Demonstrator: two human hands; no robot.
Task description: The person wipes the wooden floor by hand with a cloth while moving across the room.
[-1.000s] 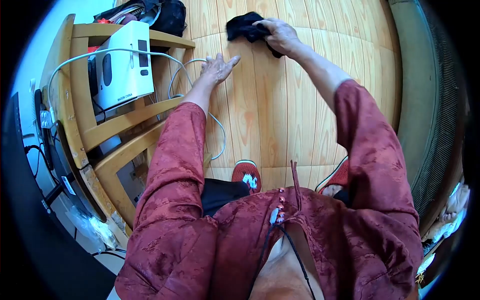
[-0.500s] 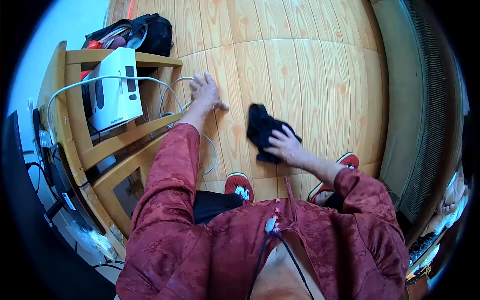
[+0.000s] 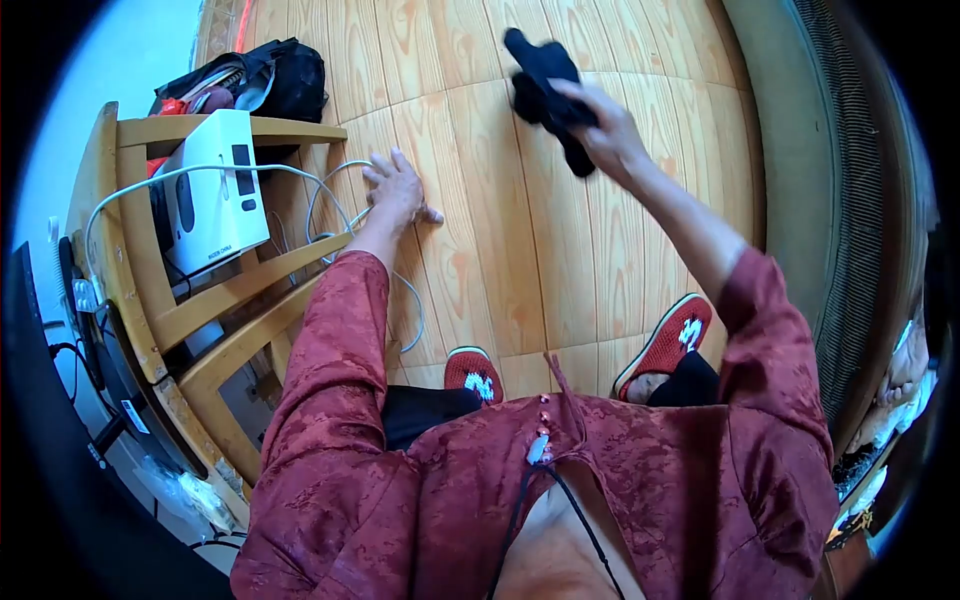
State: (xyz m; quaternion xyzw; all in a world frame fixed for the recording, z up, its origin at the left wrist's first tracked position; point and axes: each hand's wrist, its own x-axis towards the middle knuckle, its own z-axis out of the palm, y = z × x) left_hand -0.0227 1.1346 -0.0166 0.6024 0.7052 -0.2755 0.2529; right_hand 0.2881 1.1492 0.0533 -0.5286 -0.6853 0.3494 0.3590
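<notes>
A dark cloth (image 3: 548,92), slightly blurred, is bunched under and in front of my right hand (image 3: 603,125), whose fingers are closed on it over the wood-patterned floor (image 3: 480,230). My left hand (image 3: 398,192) has its fingers spread beside a pale cable (image 3: 325,185) and appears to hold nothing. Whether its palm presses on the floor cannot be told. The cable loops across a wooden frame (image 3: 240,295) to the left of that hand.
A white box-like device (image 3: 215,195) stands within the wooden frame. Behind it lies a black bag (image 3: 290,80). Along the right runs a dark padded seat (image 3: 800,180). My feet wear red slippers (image 3: 472,372) near the bottom.
The dark cloth and my right hand first came nearer my feet, then moved back out ahead. My left hand stays near the cable, fingers spread. The view has shifted somewhat.
</notes>
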